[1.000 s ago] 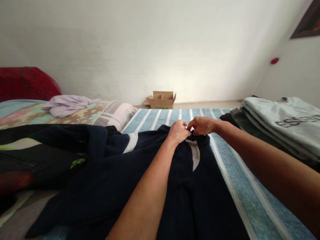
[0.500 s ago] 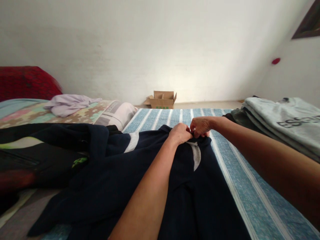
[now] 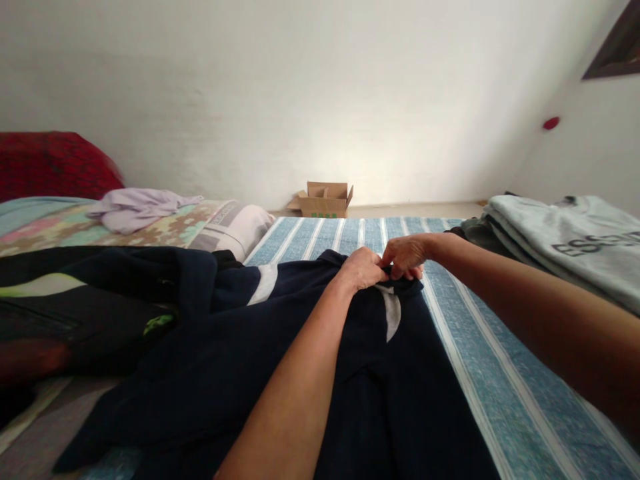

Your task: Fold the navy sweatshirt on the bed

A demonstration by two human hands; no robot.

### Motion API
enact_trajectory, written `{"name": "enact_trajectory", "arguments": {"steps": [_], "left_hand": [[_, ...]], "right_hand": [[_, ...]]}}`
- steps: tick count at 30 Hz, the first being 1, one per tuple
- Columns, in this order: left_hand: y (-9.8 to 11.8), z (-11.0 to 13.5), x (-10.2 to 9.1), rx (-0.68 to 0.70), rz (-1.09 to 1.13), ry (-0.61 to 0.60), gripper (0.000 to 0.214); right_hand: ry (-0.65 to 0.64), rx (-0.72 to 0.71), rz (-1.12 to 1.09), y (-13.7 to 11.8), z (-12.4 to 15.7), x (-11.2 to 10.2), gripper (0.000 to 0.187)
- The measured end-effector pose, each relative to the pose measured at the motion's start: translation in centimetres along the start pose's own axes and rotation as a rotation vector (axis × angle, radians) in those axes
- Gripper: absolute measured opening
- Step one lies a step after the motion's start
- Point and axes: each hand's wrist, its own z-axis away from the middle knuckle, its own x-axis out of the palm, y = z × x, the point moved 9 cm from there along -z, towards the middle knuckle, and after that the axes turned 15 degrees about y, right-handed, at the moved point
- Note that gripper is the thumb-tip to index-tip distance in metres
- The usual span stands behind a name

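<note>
A dark navy shirt (image 3: pixel 240 353) with pale grey patches lies spread across the blue striped bed cover (image 3: pixel 465 347). My left hand (image 3: pixel 361 268) and my right hand (image 3: pixel 405 256) meet at the shirt's far edge, close to the collar. Both pinch the dark fabric there, fingers closed and almost touching each other. A pale grey patch shows just below the hands. What the fingertips hold exactly is hidden by the knuckles.
A stack of folded grey shirts (image 3: pixel 565 243) sits on the right of the bed. Dark clothes (image 3: pixel 75 300) are heaped at the left, with a lilac garment (image 3: pixel 135 207), a white pillow (image 3: pixel 235 227) and a red blanket (image 3: pixel 50 163) behind. A cardboard box (image 3: pixel 324 199) stands by the wall.
Both hands stay at the shirt's far edge and have shifted slightly, the right hand moving a little down and towards the left one. The shirt lies as before.
</note>
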Motion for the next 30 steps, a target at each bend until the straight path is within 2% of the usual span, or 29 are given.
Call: {"name": "enact_trajectory", "arguments": {"steps": [3,9,13,22,26,30], "left_hand": [[-0.4,-0.1,-0.2,-0.025,0.054,0.009,0.009],[-0.2,-0.1,-0.8,-0.034,0.207,0.026,0.008],[-0.1,0.1,-0.6,-0.043,0.219,-0.001,0.015],[-0.4,0.3,-0.6,-0.086,0.211,-0.041,0.024],[-0.7,0.2,-0.4,-0.095,0.190,-0.030,0.021],[-0.3,0.3,0.3,-0.058,0.199,-0.095,0.011]], "right_hand": [[-0.023,0.014,0.019,0.1,0.3,0.0,0.022],[-0.020,0.019,-0.091,0.9,1.0,0.2,0.035],[-0.030,0.026,-0.003,0.6,1.0,0.3,0.035],[0.122,-0.097,0.128,-1.3,0.8,-1.6,0.025],[0.148,-0.145,0.116,-1.0,0.8,-1.5,0.031],[0.179,-0.171,0.063,-0.6,0.5,-1.5,0.039]]}}
